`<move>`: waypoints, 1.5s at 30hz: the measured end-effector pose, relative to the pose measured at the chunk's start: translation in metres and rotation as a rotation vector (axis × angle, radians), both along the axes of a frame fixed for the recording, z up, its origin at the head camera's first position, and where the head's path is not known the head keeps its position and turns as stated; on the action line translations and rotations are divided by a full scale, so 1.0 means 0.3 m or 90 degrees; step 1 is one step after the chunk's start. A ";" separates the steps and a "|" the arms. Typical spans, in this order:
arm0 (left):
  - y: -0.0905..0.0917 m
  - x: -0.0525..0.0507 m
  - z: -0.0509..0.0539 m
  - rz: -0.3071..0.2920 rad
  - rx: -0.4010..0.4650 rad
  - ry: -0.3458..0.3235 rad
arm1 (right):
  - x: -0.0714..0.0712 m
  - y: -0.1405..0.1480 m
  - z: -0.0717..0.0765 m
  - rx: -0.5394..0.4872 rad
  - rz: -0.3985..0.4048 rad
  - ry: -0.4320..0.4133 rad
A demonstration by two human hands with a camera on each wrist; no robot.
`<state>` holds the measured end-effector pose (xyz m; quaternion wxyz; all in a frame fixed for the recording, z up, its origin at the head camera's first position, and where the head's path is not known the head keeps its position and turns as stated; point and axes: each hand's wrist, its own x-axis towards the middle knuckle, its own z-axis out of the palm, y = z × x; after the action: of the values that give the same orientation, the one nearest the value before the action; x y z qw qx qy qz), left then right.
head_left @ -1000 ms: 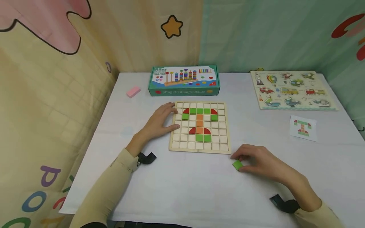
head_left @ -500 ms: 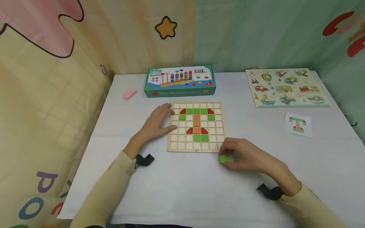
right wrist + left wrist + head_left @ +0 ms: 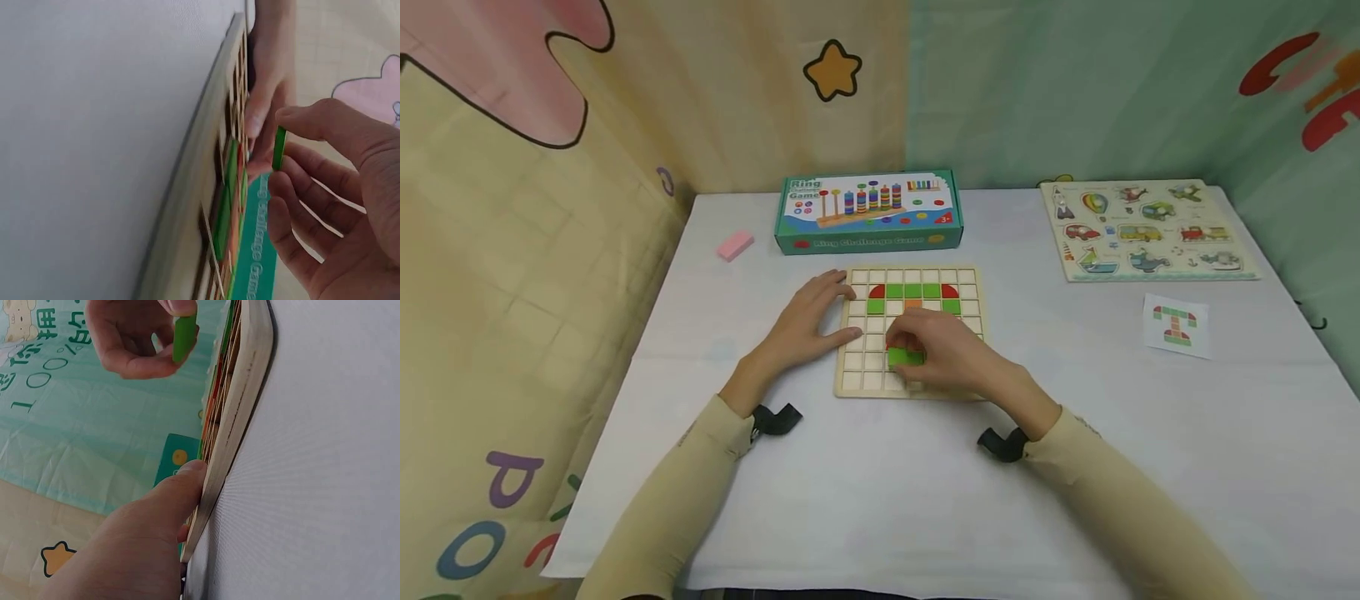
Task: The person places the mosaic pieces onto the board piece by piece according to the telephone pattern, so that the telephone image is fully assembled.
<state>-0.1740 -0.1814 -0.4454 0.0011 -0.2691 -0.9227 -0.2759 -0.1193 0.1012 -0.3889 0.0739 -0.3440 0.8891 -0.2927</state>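
A wooden grid board [image 3: 853,361] lies mid-table with green, orange and red pieces set in some of its cells. My left hand [image 3: 808,321] rests at its left edge, fingers spread and thumb on the rim. Over the lower part of the board, my right hand [image 3: 951,350] pinches a green square tile [image 3: 279,149] between thumb and fingertips. Both wrist views show this tile held apart from the board. The right hand hides some of the lower pieces in the head view.
Behind the board stands a green Ring Challenge Game box [image 3: 868,212]. A pink block [image 3: 734,246] lies left of it. To the right are a picture puzzle board [image 3: 1146,232] and a small printed pattern card [image 3: 1177,326].
My right hand has carried the green tile leftward and up from beside the board's lower right corner to above its lower cells. My left hand has stayed at the left edge.
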 end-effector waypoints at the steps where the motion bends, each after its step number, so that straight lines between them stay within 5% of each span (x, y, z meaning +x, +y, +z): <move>1: 0.002 -0.001 0.000 -0.001 -0.002 0.000 | -0.001 -0.013 -0.007 0.004 -0.005 0.004; 9: -0.026 0.020 0.002 0.014 -0.019 -0.008 | 0.005 -0.060 -0.063 0.022 0.003 0.029; 16: -0.006 -0.001 -0.002 -0.007 -0.007 0.001 | -0.002 -0.007 -0.062 -0.012 -0.020 0.017; 21: -0.011 0.010 0.010 0.016 -0.016 -0.009 | -0.015 -0.004 -0.074 -0.049 0.028 0.037; 34: -0.013 0.000 0.004 0.002 -0.001 -0.007 | -0.022 0.016 -0.074 -0.028 0.053 0.023; 37: -0.014 0.001 0.009 0.007 -0.008 -0.006 | -0.033 0.025 -0.062 -0.044 0.022 0.008; 45: 0.001 0.005 0.007 -0.002 -0.012 -0.009 | -0.073 0.078 -0.071 -0.077 -0.155 0.034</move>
<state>-0.1725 -0.1811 -0.4432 -0.0081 -0.2684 -0.9250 -0.2688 -0.1413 0.1247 -0.4102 -0.0064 -0.2451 0.9067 -0.3432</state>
